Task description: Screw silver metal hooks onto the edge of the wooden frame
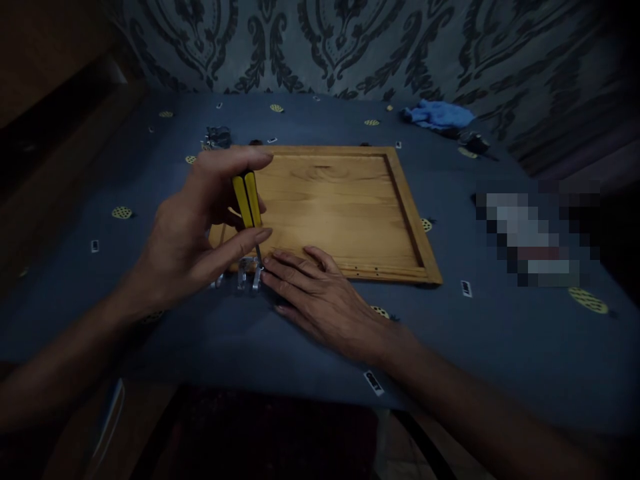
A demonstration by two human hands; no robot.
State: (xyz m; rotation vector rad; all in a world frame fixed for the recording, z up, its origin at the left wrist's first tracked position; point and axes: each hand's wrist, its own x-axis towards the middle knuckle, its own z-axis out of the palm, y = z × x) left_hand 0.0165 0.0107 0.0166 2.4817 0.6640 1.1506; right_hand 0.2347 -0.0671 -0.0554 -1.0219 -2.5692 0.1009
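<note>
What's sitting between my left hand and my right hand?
A metal bracket, under the tip of the screwdriver, by the near edge of the panel; head view.

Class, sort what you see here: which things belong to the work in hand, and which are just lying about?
In hand: left hand gripping the yellow-handled tool; metal fitting under its tip; wooden panel; right hand flat beside the fitting.
Lying about: blue cloth; small dark object beside it; metal bits behind the panel.
</note>
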